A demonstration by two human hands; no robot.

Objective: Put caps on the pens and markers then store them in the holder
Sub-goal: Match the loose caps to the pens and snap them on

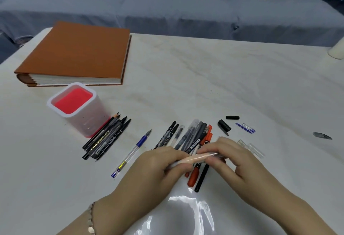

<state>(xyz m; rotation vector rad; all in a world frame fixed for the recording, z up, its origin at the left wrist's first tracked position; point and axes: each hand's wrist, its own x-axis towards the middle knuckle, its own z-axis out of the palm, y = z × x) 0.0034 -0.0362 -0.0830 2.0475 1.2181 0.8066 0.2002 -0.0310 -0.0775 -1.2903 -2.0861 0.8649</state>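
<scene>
Near centre, over the pen pile (193, 141): clear pen (197, 157), left hand (158, 165) gripping its barrel, right hand (236, 158) pinching its right end; I fear a skewed push slipping; holder (87, 123) far left.

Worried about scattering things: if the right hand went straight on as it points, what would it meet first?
The right hand would likely meet the pile of pens first; its height above them is unclear.
</scene>
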